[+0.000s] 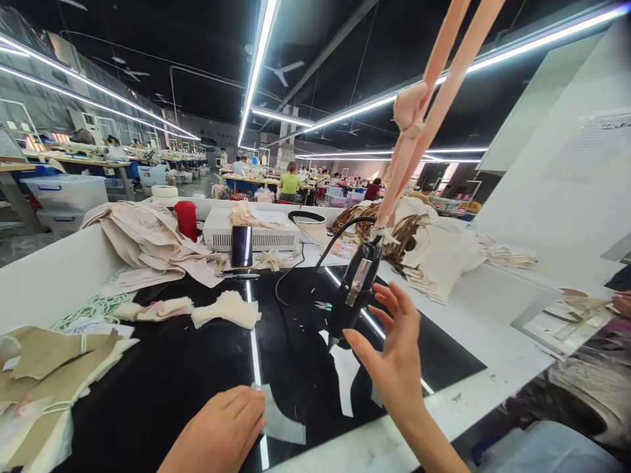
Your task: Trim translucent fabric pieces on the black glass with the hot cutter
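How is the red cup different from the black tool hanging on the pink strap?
The red cup stands upright on the table, far from both hands; the black tool hangs in the air from a pink strap, right by the open right hand. The cup is short and round; the tool is long, tilted, and has a cable. Neither is held.

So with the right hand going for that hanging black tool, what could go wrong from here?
The right hand is open beside the hanging black tool, not gripping it; the tool hangs from a pink strap and might swing away. Its cord loops across the black work surface and could snag. The left hand rests on a pale fabric piece close below the tool's tip.
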A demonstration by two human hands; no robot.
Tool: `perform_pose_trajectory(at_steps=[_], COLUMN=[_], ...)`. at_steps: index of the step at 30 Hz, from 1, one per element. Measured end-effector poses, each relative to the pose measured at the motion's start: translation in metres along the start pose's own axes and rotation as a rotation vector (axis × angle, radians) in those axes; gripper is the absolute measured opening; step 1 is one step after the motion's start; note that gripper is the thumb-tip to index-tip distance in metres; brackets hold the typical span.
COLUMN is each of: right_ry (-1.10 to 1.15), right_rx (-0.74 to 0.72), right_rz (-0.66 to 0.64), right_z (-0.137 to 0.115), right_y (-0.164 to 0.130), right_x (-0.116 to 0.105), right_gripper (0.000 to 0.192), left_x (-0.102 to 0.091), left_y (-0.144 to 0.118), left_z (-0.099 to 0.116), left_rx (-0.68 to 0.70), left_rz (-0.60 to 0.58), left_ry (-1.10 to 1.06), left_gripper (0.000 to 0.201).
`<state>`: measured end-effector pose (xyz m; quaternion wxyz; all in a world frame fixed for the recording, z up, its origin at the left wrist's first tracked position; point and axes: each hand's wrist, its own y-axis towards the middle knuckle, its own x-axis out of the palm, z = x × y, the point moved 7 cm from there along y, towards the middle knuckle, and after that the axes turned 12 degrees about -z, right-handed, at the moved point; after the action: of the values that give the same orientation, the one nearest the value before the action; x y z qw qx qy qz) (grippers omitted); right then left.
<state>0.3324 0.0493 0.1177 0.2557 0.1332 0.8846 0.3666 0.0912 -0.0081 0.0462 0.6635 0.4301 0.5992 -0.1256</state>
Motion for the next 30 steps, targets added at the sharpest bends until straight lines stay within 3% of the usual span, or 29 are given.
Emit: perform_pose_trajectory(at_steps=[2, 4, 7, 10, 17, 20, 23, 30], right_ry=[0.164, 0.343, 0.604, 0.7, 0.866, 0.95, 1.012, 1.015], right_rx=[0.06, 0.103, 0.144, 0.145, 0.051, 0.038, 0.052, 0.136], right_rz=[-0.103, -0.198, -0.276, -0.291, -0.424, -0.449, -0.451, -0.268], right_z=[0.004, 0.003, -0.001, -0.007, -0.028, -0.037, -0.043, -0.039], right_y=[0.013, 0.023, 0.031, 0.033, 0.026, 0.023, 0.02, 0.012], right_x=[0.011, 0.023, 0.04, 0.052, 0.083, 0.095, 0.104, 0.114], right_gripper=[0.092, 0.089, 0.055, 0.03, 0.042, 0.04, 0.04, 0.043], left_x=[-0.002, -0.001, 0.0, 0.0, 0.0, 0.004, 0.012, 0.019], left_y=[0.001, 0.001, 0.001, 0.0, 0.001, -0.001, -0.001, -0.002], left_z=[0.002, 0.002, 0.003, 0.003, 0.004, 0.005, 0.008, 0.011], left_rx=[0.016, 0.024, 0.034, 0.033, -0.006, -0.035, -0.073, -0.083], left_rz=[0.038, 0.055, 0.053, 0.052, 0.071, 0.072, -0.021, -0.141], left_ry=[0.025, 0.043, 0.053, 0.038, -0.026, -0.047, -0.086, -0.127], left_gripper=[0.038, 0.04, 0.042, 0.043, 0.041, 0.042, 0.035, 0.014])
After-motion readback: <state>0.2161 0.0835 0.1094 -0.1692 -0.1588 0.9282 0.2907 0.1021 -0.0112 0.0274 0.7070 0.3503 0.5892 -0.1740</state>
